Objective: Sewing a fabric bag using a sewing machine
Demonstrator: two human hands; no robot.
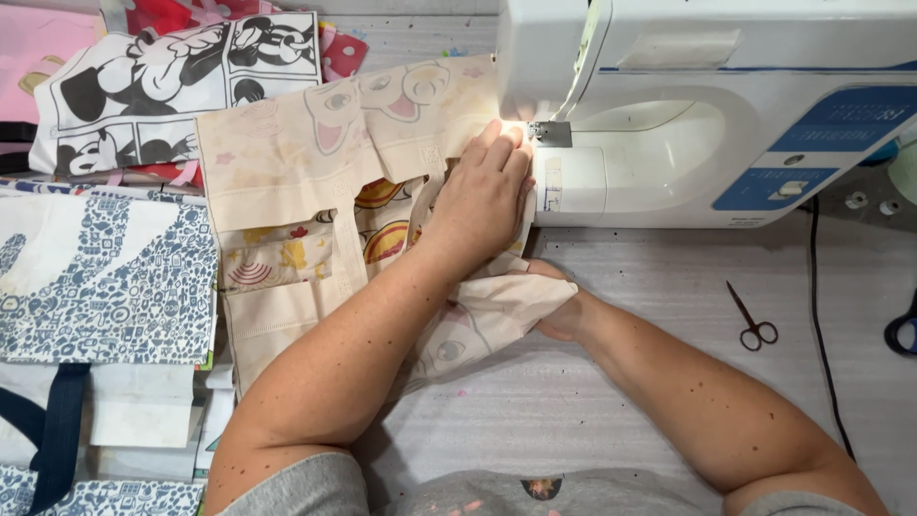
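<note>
The left hand [482, 196] presses the cream fabric [287, 158] flat, fingertips beside the presser foot [550, 134]; the needle could catch them. The right hand [564, 311] grips the fabric's folded edge.

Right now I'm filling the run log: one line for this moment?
left hand: pressing cream fabric at sewing machine needle | right hand: gripping fabric fold | scissors: idle on table

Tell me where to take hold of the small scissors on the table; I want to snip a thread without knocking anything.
Grip the small scissors by the two finger loops at the lower end, coming from the near table edge. They lie flat with blades pointing away up-left, and the black cable runs just to their right.
</note>
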